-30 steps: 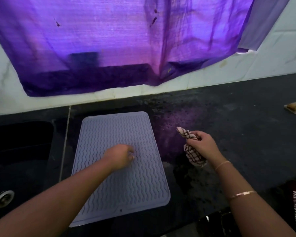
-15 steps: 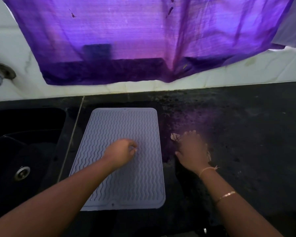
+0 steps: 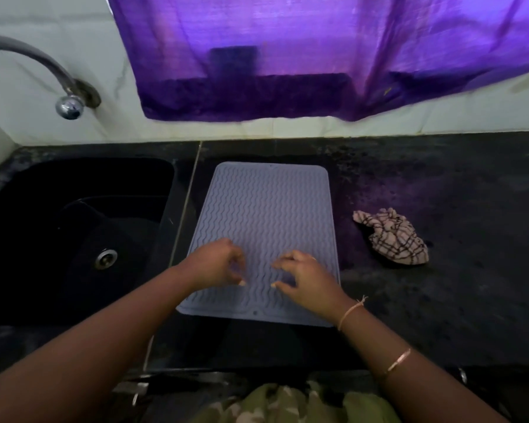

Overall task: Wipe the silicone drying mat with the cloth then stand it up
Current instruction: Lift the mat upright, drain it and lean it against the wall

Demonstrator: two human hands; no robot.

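The grey silicone drying mat (image 3: 266, 215) with wavy ridges lies flat on the black counter, just right of the sink. The checked cloth (image 3: 391, 236) sits crumpled on the counter to the right of the mat, with no hand on it. My left hand (image 3: 217, 264) and my right hand (image 3: 306, 276) hover over the near half of the mat, fingers curled and apart, thumbs pointing toward each other. Neither hand holds anything. The hands hide part of the mat's near area.
A black sink (image 3: 74, 233) with a metal drain (image 3: 106, 257) lies to the left, a curved tap (image 3: 43, 74) above it. A purple curtain (image 3: 318, 56) hangs over the tiled wall behind. The black counter (image 3: 455, 300) stretches right.
My right hand let go of the cloth on the counter and moved left over the mat. My left hand stayed on the mat. The camera view shifted left.
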